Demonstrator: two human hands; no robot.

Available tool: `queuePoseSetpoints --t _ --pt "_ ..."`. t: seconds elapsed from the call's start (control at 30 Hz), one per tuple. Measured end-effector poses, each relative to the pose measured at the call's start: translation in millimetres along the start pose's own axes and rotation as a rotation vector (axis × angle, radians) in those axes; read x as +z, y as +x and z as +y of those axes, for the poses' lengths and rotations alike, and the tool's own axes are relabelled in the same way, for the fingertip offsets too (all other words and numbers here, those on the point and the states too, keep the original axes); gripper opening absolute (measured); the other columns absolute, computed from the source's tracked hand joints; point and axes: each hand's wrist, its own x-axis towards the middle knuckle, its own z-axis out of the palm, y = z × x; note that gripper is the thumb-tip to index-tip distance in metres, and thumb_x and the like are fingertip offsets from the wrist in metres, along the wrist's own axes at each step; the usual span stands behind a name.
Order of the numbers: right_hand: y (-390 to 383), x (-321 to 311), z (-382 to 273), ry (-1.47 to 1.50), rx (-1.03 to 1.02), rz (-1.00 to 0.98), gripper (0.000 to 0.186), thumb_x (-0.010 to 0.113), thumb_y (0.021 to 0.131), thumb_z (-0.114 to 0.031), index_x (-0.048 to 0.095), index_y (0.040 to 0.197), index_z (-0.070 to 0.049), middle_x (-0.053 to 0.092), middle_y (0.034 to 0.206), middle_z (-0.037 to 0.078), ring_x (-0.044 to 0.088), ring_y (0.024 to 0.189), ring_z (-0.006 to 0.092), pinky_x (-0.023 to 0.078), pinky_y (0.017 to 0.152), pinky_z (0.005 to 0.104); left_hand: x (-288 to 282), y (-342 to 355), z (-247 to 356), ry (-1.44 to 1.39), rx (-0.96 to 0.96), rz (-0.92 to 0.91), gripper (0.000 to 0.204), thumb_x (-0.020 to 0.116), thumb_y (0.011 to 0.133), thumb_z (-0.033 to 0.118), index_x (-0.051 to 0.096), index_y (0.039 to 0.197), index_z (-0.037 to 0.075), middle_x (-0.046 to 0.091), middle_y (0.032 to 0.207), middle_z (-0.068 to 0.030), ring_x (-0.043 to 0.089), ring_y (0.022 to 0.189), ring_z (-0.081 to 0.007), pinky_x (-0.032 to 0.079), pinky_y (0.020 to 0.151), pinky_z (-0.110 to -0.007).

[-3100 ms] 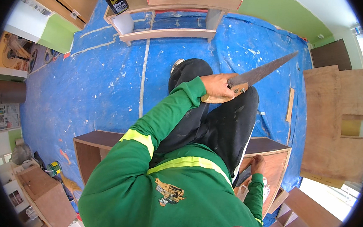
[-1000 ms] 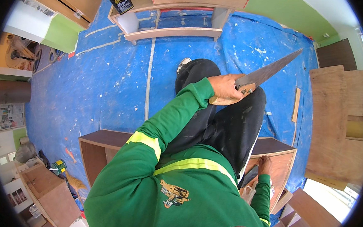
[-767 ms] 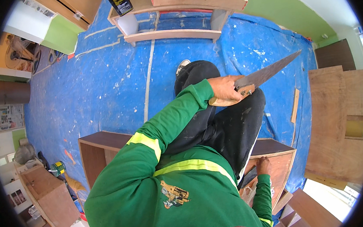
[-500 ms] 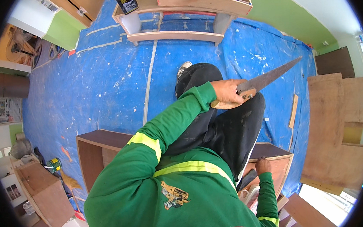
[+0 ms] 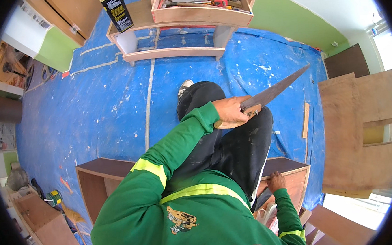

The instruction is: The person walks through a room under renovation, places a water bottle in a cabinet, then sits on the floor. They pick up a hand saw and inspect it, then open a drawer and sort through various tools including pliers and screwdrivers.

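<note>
My left hand is closed round the wooden handle of a handsaw. The saw lies over my knees, its dark blade slanting up and away to the right. At my right side, my right hand has its fingers curled at the front edge of a low wooden cabinet with a dark top. Whether those fingers grip the edge or something small is hidden. Under that hand, a pale plastic item shows in the cabinet's opening.
Ahead stands a wooden bench unit bearing a toolbox of tools and a black can. Plywood sheets lean at the right. Blue tarpaulin covers the floor; a wood strip lies there. A broom is at left.
The view has shifted, so the bench and toolbox show more fully. My left hand still holds the saw over my knees, and my right hand stays at the cabinet edge.
</note>
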Motion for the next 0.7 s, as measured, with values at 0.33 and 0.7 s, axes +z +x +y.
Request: queuePoseSetpoints --t 0.33,0.7 --pt "-1.5 0.6 -8.5 0.126 0.166 0.066 0.014 0.066 0.085 -0.016 0.069 0.091 -0.003 0.069 0.099 0.019 0.068 0.096 0.0399 0.056 0.086 0.0513 8.1 13.1 -23.7 -0.039 0.017 -0.018 0.08 0.075 0.084 0.037 0.047 0.154 0.009 0.069 0.131 -0.0164 0.067 0.115 -0.0279 0.052 0.101 -0.037" --pt "39.4 -53.5 -46.4 0.618 0.294 0.503 0.021 0.064 0.098 -0.018 0.065 0.093 0.002 0.068 0.093 0.023 0.066 0.088 0.0417 0.051 0.076 0.0508 2.4 8.1 -13.8 0.086 -0.022 0.0 0.083 0.075 0.082 0.041 0.049 0.153 0.009 0.069 0.132 -0.0216 0.067 0.118 -0.0354 0.052 0.102 -0.04"
